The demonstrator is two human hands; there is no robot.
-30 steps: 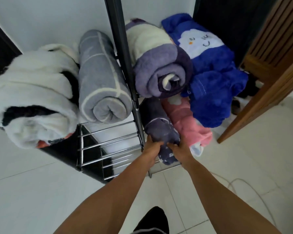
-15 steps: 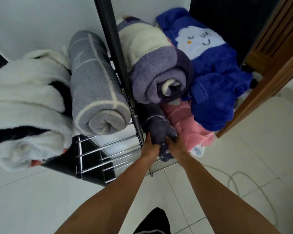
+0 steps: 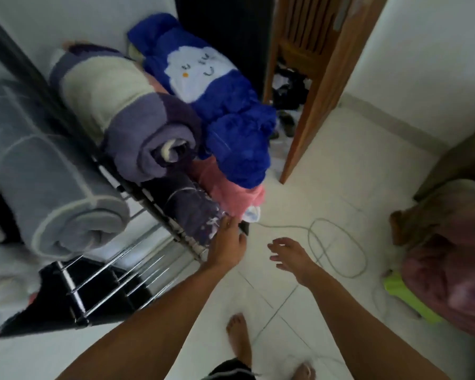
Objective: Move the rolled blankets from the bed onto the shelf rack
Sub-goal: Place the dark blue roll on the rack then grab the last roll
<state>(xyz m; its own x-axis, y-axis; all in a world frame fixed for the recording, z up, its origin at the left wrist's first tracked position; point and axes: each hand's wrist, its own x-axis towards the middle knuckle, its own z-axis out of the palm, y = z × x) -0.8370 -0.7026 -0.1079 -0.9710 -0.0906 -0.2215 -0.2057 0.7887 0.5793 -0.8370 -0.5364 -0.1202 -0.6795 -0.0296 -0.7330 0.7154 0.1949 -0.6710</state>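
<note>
The metal shelf rack (image 3: 113, 272) stands at the left with several rolled blankets on it. A grey roll with pale lines (image 3: 52, 182) and a purple-and-cream roll (image 3: 137, 124) lie on the upper level beside a blue one with a white face (image 3: 217, 105). Below lie a dark purple roll (image 3: 187, 204) and a pink one (image 3: 228, 187). My left hand (image 3: 228, 245) is open, its fingertips at the end of the dark purple roll. My right hand (image 3: 291, 256) hovers open over the floor, holding nothing. The bed is out of view.
A white cable (image 3: 337, 248) loops on the tiled floor to the right of the rack. A wooden door (image 3: 321, 86) stands open behind it. A pinkish bundle (image 3: 450, 264) over something green (image 3: 406, 300) sits at the right edge. My bare feet (image 3: 239, 338) are below.
Both hands have let go of the dark purple roll and drawn back from the lower shelf. My right hand has moved off to the right. The view has swung right.
</note>
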